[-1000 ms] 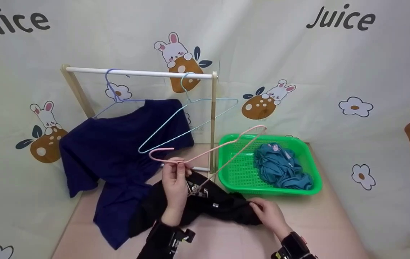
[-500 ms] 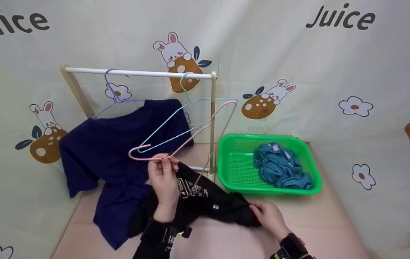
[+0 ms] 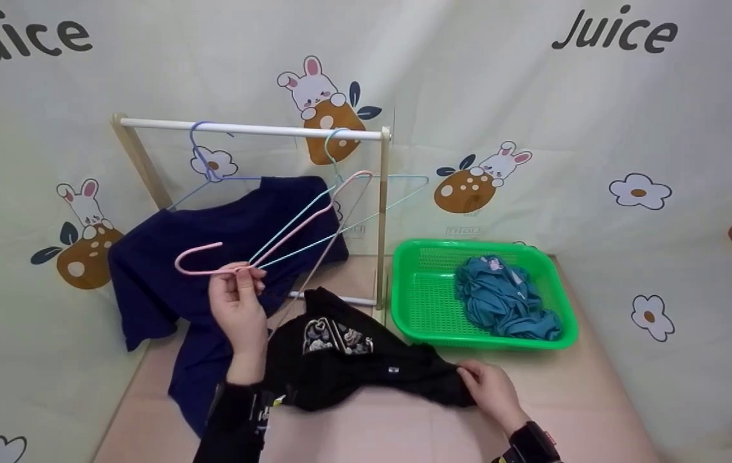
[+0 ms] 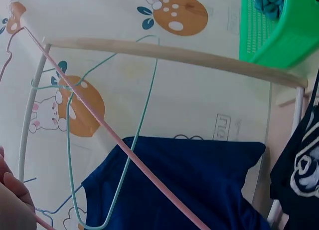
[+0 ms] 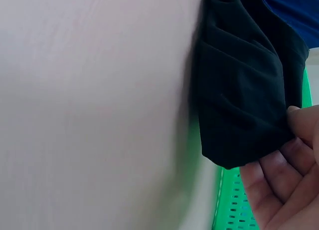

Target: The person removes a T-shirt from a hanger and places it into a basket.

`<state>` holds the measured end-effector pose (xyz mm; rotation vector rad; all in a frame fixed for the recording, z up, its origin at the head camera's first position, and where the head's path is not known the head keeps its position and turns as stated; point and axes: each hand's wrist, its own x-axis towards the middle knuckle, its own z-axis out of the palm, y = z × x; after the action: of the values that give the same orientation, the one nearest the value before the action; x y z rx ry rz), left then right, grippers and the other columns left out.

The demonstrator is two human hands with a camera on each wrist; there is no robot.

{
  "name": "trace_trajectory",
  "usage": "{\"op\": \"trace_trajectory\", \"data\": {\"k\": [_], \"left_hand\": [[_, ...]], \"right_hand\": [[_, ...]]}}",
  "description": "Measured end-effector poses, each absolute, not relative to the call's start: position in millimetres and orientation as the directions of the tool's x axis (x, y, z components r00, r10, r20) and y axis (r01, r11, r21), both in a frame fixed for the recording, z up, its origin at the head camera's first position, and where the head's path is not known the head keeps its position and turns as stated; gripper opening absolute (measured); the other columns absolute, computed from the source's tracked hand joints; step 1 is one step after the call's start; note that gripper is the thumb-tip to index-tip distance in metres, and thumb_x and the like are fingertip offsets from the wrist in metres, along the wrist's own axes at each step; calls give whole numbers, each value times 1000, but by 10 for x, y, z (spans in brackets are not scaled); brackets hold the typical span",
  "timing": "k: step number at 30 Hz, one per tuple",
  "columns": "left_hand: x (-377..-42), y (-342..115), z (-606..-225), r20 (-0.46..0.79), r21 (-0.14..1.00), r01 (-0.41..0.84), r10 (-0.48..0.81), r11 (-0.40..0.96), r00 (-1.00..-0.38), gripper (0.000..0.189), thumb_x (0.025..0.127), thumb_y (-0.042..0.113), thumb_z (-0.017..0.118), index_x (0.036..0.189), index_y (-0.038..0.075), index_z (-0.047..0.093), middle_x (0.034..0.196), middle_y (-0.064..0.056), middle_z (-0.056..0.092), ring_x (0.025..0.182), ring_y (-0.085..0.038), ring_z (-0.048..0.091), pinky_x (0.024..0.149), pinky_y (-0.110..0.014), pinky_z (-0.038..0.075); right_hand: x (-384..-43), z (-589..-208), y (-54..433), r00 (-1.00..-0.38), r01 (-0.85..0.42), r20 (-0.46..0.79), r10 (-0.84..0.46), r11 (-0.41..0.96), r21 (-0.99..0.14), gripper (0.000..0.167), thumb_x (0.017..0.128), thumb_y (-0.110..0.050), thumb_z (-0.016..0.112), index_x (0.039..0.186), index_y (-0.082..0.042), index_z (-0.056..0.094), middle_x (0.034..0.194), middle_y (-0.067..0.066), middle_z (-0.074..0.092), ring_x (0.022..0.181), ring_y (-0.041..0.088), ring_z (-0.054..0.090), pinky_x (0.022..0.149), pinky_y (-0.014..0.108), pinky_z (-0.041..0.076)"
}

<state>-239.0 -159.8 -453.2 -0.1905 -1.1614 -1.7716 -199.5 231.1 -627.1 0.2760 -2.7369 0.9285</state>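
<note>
My left hand (image 3: 240,315) pinches a pink hanger (image 3: 195,272) near the base of its hook, thumb on top. The hanger is tilted, its hook to the left, and its long bar (image 4: 144,168) crosses the left wrist view. A black garment (image 3: 398,386) with a printed front lies on the table, apart from the hanger's upper arm. At its right end my right hand (image 3: 494,389) pinches the cloth edge between thumb and fingers, also seen close up as dark fabric (image 5: 239,100) in the right wrist view. Whether the hanger's lower end touches the garment cannot be told.
A small rack with a white rail (image 3: 263,130) stands behind. A navy shirt (image 3: 211,257) hangs there on a blue hanger, beside a bare light-blue hanger (image 3: 407,176). To the right, a green basket (image 3: 427,302) holds crumpled teal cloth (image 3: 500,299).
My left hand has moved left and slightly up with the pink hanger, drawing it off the black garment and uncovering the print. The right hand keeps its hold in nearly the same spot.
</note>
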Motion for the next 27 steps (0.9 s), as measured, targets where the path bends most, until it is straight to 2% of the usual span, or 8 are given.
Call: {"op": "trace_trajectory", "data": {"k": [6,12,15,18,21,24,27], "left_hand": [[-2496,-1690,-4449,622,680,728,-594,87,-510,8,96,-10,54,94,-18,55,76,-13,65,60,-15,54,60,-20,46],[-2608,-1654,-4300,662,715,655,-540,244,-520,8,95,-10,56,92,-5,62,82,-20,64,65,-13,55,63,-19,45],[-2662,-1605,-4219,675,723,616,-514,314,-530,6,95,-10,56,94,-8,61,85,-24,65,67,-11,55,65,-18,45],[-2721,-1556,-4148,685,723,596,-472,349,-554,8,94,-11,57,100,-12,61,90,-22,66,70,-18,57,66,-17,45],[-2783,-1500,-4067,699,714,590,-426,377,-574,13,92,-12,57,104,-11,62,93,-18,66,76,-25,61,68,-17,46],[-2856,-1442,-3982,737,676,597,-375,432,-563,16,90,-16,56,102,-9,64,97,-16,66,80,-28,62,70,-19,48],[-2939,-1390,-3929,774,630,608,-327,484,-542,14,87,-17,58,96,-9,66,99,-17,63,79,-26,61,70,-20,48]], "right_hand": [[-1993,-6232,2348,-968,-209,243,-69,759,-616,8,92,-14,70,96,-14,77,93,0,74,91,24,69,83,44,52],[-1979,-6186,2385,-966,-213,250,-62,738,-641,9,93,-14,70,98,-15,77,94,-3,74,92,21,69,84,44,52],[-1964,-6161,2393,-961,-222,271,-53,732,-645,10,92,-14,70,101,-16,76,95,-4,74,88,19,69,81,41,53],[-1951,-6124,2399,-956,-232,290,-45,721,-653,13,92,-13,71,104,-15,74,96,-3,73,82,16,69,75,37,54],[-1947,-6084,2404,-951,-245,306,-41,703,-668,16,92,-10,70,107,-13,73,95,-3,73,82,15,67,72,32,54],[-1943,-6061,2410,-947,-257,318,-38,684,-683,17,93,-9,69,109,-12,72,95,-3,72,86,16,67,72,30,54],[-1935,-6062,2418,-943,-267,330,-38,677,-686,17,92,-9,69,109,-11,72,94,-3,72,85,15,67,71,29,53]]}}
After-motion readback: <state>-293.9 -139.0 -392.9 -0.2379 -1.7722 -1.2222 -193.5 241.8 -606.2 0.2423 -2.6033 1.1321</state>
